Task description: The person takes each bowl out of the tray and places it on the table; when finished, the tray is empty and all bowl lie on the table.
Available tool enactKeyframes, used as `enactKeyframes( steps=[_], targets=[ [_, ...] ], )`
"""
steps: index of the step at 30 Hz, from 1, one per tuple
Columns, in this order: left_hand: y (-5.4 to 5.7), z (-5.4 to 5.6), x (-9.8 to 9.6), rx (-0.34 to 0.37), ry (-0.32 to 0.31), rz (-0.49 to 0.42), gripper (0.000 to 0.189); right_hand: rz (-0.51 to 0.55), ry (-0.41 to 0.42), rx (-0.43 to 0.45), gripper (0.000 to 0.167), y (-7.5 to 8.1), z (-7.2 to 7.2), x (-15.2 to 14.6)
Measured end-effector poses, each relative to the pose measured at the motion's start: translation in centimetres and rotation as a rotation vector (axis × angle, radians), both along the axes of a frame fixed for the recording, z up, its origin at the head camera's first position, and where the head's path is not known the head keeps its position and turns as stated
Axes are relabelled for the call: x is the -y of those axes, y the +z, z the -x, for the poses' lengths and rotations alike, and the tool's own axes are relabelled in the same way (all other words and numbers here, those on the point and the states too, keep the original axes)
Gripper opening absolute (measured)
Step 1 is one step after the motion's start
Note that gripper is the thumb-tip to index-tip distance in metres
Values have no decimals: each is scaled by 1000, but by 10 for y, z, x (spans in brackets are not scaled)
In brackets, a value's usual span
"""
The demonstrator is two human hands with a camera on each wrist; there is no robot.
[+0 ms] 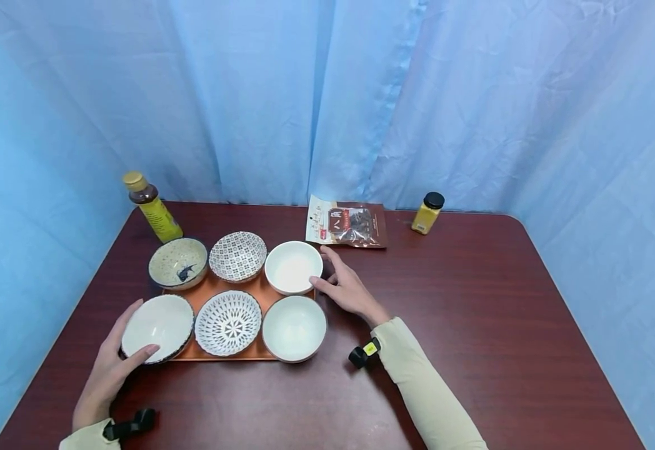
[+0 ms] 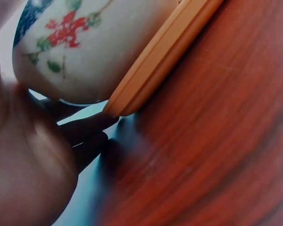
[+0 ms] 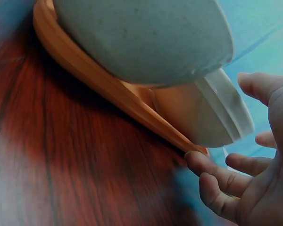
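Observation:
An orange tray (image 1: 215,289) bears several bowls in two rows. Around the near-left white bowl (image 1: 157,328) is my left hand (image 1: 108,369), its thumb over the rim and fingers along the outside. The left wrist view shows this bowl's painted flower side (image 2: 89,47) and straight fingers reaching the tray corner. My right hand (image 1: 350,289) is beside the far-right white bowl (image 1: 294,267), thumb near its rim. In the right wrist view those fingers are spread, fingertips near or touching the tray edge (image 3: 118,101); contact with the bowl cannot be told.
Two patterned bowls, one far (image 1: 238,256) and one near (image 1: 229,323), stand mid-tray. A speckled bowl (image 1: 178,264) is far left, a pale bowl (image 1: 294,329) near right. Behind are a yellow-capped bottle (image 1: 155,209), a brown-white food packet (image 1: 350,224) and a black-lidded jar (image 1: 427,214).

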State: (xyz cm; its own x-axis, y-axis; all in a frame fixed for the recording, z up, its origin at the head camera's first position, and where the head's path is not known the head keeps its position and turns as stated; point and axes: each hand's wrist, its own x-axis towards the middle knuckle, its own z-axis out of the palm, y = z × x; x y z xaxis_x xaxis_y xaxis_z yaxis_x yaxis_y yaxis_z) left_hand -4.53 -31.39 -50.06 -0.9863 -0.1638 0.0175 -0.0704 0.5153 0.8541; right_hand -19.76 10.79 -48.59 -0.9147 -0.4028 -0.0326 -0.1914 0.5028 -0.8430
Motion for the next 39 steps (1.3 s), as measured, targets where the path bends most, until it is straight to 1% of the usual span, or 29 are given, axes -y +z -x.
enactKeyframes(
  steps=[5, 8, 11, 14, 19, 23, 28, 32, 39],
  targets=[
    [-3, 0, 3, 25, -8, -35, 91, 50, 12, 31, 77, -2, 2, 8],
    [-3, -1, 4, 20, -22, -59, 92, 99, 12, 60, 79, -3, 3, 12],
    [-2, -1, 6, 10, -46, -102, 94, 141, 6, 99, 80, -3, 4, 15],
    [-2, -2, 8, 15, -68, -155, 98, 158, -1, 137, 80, -3, 4, 17],
    [-3, -2, 9, 40, -72, -207, 102, 212, -17, 203, 81, -3, 5, 22],
    [-3, -1, 9, 46, -66, -221, 102, 286, -40, 256, 80, -4, 5, 26],
    [-3, -1, 9, 42, -63, -230, 102, 366, -47, 266, 76, -7, 8, 28],
    [-3, -1, 9, 51, -61, -233, 102, 388, -46, 258, 74, -7, 8, 28],
    [-5, -1, 10, 59, -53, -218, 100, 409, -47, 278, 73, -7, 8, 28]
  ],
)
